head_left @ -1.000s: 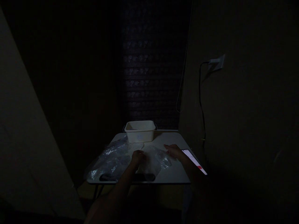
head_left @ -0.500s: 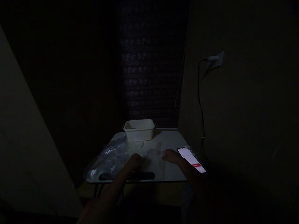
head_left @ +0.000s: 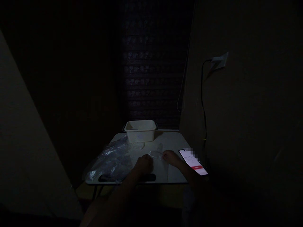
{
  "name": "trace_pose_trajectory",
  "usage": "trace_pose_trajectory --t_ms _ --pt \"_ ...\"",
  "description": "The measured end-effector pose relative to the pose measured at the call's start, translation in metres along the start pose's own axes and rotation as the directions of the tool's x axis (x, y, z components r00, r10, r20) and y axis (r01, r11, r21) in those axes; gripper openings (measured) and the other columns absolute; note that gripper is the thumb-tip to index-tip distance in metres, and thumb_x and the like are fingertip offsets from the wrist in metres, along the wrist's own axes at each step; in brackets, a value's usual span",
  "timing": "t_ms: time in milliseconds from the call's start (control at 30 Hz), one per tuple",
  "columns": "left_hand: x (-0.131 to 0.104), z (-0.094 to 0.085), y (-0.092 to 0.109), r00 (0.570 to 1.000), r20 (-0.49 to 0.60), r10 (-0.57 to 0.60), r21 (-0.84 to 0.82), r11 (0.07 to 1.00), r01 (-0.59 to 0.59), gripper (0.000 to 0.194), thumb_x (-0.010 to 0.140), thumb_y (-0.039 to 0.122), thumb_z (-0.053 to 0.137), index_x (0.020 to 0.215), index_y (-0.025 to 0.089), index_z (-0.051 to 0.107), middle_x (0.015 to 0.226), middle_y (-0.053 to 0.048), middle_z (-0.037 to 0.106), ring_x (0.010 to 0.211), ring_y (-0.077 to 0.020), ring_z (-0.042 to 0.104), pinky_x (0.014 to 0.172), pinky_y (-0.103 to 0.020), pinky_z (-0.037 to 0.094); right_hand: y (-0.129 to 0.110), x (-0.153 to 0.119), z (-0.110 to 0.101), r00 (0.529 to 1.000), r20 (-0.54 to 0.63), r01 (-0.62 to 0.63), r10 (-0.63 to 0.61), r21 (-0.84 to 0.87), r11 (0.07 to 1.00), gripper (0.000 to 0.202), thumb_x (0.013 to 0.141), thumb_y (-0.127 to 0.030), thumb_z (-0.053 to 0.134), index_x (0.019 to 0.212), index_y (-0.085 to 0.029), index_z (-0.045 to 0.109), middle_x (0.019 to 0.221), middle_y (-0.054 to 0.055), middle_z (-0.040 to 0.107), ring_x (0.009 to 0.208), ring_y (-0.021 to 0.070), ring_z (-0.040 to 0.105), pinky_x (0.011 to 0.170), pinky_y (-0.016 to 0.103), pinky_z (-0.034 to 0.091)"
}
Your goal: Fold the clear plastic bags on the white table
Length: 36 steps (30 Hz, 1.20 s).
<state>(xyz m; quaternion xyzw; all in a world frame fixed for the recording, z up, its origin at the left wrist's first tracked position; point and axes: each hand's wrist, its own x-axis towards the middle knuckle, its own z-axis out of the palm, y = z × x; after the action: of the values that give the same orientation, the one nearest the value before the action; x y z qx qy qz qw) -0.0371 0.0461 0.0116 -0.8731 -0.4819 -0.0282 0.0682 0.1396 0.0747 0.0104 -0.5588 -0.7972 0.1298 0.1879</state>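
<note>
The dim wall (head_left: pixel 248 110) on the right is the broadest surface, beside a dark patterned blind (head_left: pixel 138 69) behind the tabletop (head_left: pixel 176 176). On the pale tabletop, a heap of clear plastic (head_left: pixel 113 160) spreads across the left side, wrinkled and shiny. A white tub (head_left: pixel 140 136) stands upright at the far edge, just beyond the heap. Near the right edge lies a phone (head_left: pixel 194 163), its screen lit with a red bar. The left hand (head_left: pixel 145 163) is curled over the middle of the tabletop; the dark hides whether its fingers grip anything. The right hand (head_left: pixel 169 157) is nearly closed, its fingertips pinching one end of a thin clear plastic piece (head_left: pixel 155 154). That piece lies between the hands, its other end close by the left one.
</note>
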Motion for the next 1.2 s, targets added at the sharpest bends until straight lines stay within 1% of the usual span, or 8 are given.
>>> trace_pose_trajectory --t_ms 233,400,533,667,800,967,1100,1200 --pt "-0.008 -0.013 0.017 0.993 0.04 -0.112 0.011 0.994 0.111 0.032 0.066 0.032 0.032 0.083 0.013 0.052 0.086 -0.015 0.05 0.08 -0.0255 0.044 0.064 -0.041 0.031 0.038 -0.014 -0.028 0.972 -0.113 -0.209 0.205 -0.024 0.978 0.015 0.063 -0.017 0.041 0.062 -0.015 0.056 0.069 0.003 0.058 0.065 0.0111 0.05 0.055 0.018 0.033" --pt "-0.005 -0.014 0.016 0.991 -0.016 -0.131 0.011 0.991 0.131 0.033 0.068 0.034 0.03 0.076 0.013 0.055 0.081 -0.014 0.05 0.079 -0.0252 0.044 0.064 -0.039 0.031 0.052 -0.027 -0.045 0.914 -0.254 -0.332 0.316 -0.025 0.943 0.021 0.061 -0.014 0.039 0.075 -0.014 0.055 0.08 0.007 0.057 0.073 0.0139 0.05 0.059 0.02 0.034" --pt "-0.002 -0.01 0.018 0.993 -0.042 -0.112 0.034 0.993 0.114 0.028 0.067 0.026 0.032 0.077 0.012 0.054 0.086 -0.014 0.048 0.082 -0.0246 0.041 0.065 -0.036 0.031 0.035 -0.027 -0.047 0.921 -0.324 -0.218 0.215 0.027 0.975 0.024 0.063 -0.013 0.036 0.079 -0.014 0.055 0.081 0.006 0.058 0.076 0.0133 0.05 0.064 0.02 0.035" --pt "-0.004 -0.006 0.024 0.991 -0.039 -0.126 0.037 0.991 0.128 0.034 0.068 0.033 0.03 0.089 0.014 0.05 0.1 -0.015 0.042 0.092 -0.0273 0.035 0.069 -0.041 0.028 0.01 -0.027 -0.023 0.995 -0.096 0.039 -0.028 0.114 0.993 0.023 0.065 -0.015 0.037 0.076 -0.018 0.057 0.078 0.002 0.059 0.072 0.0111 0.051 0.064 0.019 0.035" --pt "-0.006 -0.001 0.024 0.98 -0.021 -0.2 0.036 0.979 0.2 0.048 0.068 0.042 0.027 0.101 0.011 0.042 0.112 -0.017 0.033 0.101 -0.0311 0.025 0.076 -0.047 0.019 0.003 -0.031 -0.001 0.997 0.07 0.02 -0.023 0.051 0.999 0.021 0.064 -0.014 0.039 0.073 -0.019 0.058 0.082 0.002 0.058 0.076 0.0129 0.051 0.066 0.021 0.035" --pt "-0.009 -0.001 0.011 0.942 0.005 -0.337 0.018 0.941 0.337 0.057 0.067 0.047 0.024 0.104 0.006 0.04 0.114 -0.019 0.031 0.104 -0.0345 0.02 0.077 -0.052 0.01 0.011 -0.039 0.003 0.991 0.125 0.036 -0.037 0.007 0.999 0.026 0.064 -0.012 0.038 0.082 -0.02 0.055 0.091 0.002 0.055 0.084 0.0137 0.048 0.071 0.023 0.033" --pt "-0.009 -0.012 0.005 0.895 -0.048 -0.444 0.035 0.894 0.446 0.049 0.069 0.04 0.027 0.101 0.005 0.042 0.107 -0.021 0.038 0.099 -0.0333 0.028 0.077 -0.052 0.012 0.017 -0.045 0.004 0.983 0.141 0.125 -0.121 -0.018 0.992 0.032 0.063 -0.012 0.038 0.091 -0.018 0.052 0.101 0.005 0.05 0.092 0.0146 0.043 0.076 0.024 0.031" --pt "-0.006 -0.015 0.01 0.951 -0.056 -0.305 -0.022 0.952 0.304 0.04 0.072 0.033 0.025 0.095 0.009 0.046 0.098 -0.017 0.045 0.093 -0.0268 0.036 0.078 -0.043 0.02 0.016 -0.048 0.005 0.98 0.132 0.157 -0.151 -0.041 0.987 0.037 0.063 -0.013 0.037 0.098 -0.016 0.048 0.108 0.006 0.045 0.097 0.0149 0.04 0.081 0.025 0.029"
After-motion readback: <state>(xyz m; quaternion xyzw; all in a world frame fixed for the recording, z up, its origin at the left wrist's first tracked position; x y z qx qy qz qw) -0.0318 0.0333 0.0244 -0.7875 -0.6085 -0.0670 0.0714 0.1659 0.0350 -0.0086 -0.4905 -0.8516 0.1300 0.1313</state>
